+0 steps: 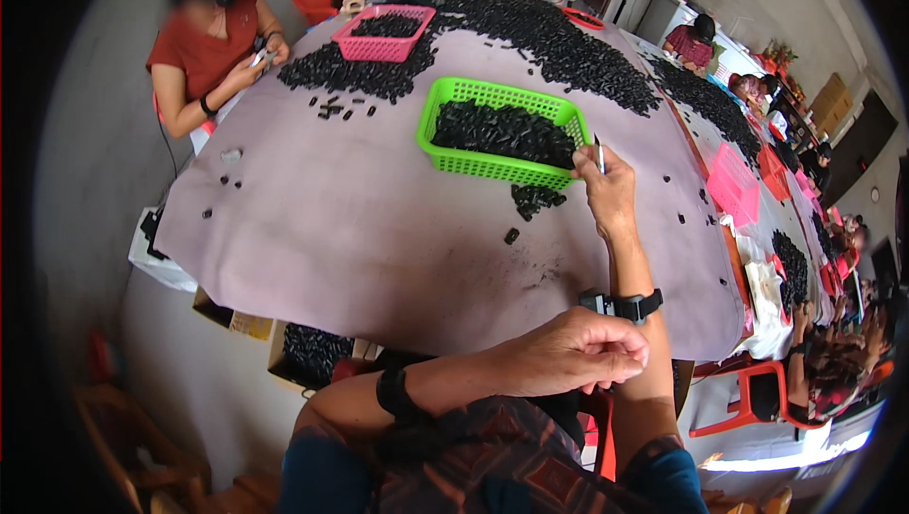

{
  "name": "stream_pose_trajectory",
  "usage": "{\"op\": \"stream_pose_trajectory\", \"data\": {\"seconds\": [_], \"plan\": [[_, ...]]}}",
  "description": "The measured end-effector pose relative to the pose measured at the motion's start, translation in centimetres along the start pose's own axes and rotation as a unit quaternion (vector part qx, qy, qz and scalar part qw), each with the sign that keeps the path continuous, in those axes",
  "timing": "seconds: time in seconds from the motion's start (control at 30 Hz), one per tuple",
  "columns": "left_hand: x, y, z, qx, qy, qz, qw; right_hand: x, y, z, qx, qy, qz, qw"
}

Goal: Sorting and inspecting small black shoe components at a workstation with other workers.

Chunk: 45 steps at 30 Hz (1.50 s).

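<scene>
At the right end of the green basket (502, 170), my right hand (608, 187) is closed around a slim, pale, knife-like tool (599, 155) with a dark tip. Its fingers touch or almost touch the basket's rim. Small black parts (502, 131) fill much of that basket, and a few more black parts (537, 198) lie just below it on the cloth. My left hand (578, 351) crosses above my right forearm, close to my body. Its fingers are curled together, and whatever they may hold is hidden.
Heaps of black parts (530, 31) spread over the far side of the cloth-covered table (379, 230). A pink basket (347, 47) stands at the back left, near a person in a red top (213, 50). An open carton of black parts (317, 351) sits below the near edge. Other people work along the right.
</scene>
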<state>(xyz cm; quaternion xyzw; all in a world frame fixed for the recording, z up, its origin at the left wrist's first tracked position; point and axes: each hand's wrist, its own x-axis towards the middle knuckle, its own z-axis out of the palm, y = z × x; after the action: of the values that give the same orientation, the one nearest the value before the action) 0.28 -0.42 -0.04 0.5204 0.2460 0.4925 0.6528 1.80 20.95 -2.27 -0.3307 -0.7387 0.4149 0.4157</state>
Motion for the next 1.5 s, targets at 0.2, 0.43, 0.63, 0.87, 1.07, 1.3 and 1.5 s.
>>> {"op": "stream_pose_trajectory", "data": {"seconds": [0.2, 0.43, 0.63, 0.87, 1.07, 1.3, 1.5], "plan": [[0.4, -0.7, 0.4, 0.064, -0.089, 0.005, 0.994, -2.5, 5.0, 0.5, -0.033, -0.167, 0.004, 0.985], [0.3, -0.1, 0.3, 0.109, -0.082, 0.02, 0.991, -4.4, 4.0, 2.8, -0.162, -0.26, -0.06, 0.95], [0.4, -0.8, 1.0, 0.083, -0.038, 0.076, 0.993, -4.7, 3.0, 3.9, -0.272, -0.277, -0.012, 0.922], [0.1, 0.1, 0.4, 0.1, -0.058, 0.021, 0.993, -5.3, 2.4, 3.9, -0.314, -0.253, -0.053, 0.913], [0.4, -0.3, 0.3, 0.064, -0.012, 0.02, 0.998, -4.6, 3.5, 2.1, -0.145, -0.189, -0.014, 0.971], [-0.1, 1.4, -3.6, 0.11, 0.274, 0.182, 0.938, -6.9, -3.0, -1.3, 0.413, -0.142, 0.182, 0.881], [0.1, 1.7, -4.4, 0.215, 0.357, 0.231, 0.879, -8.7, -5.0, -2.9, 0.542, -0.237, 0.19, 0.783]]}}
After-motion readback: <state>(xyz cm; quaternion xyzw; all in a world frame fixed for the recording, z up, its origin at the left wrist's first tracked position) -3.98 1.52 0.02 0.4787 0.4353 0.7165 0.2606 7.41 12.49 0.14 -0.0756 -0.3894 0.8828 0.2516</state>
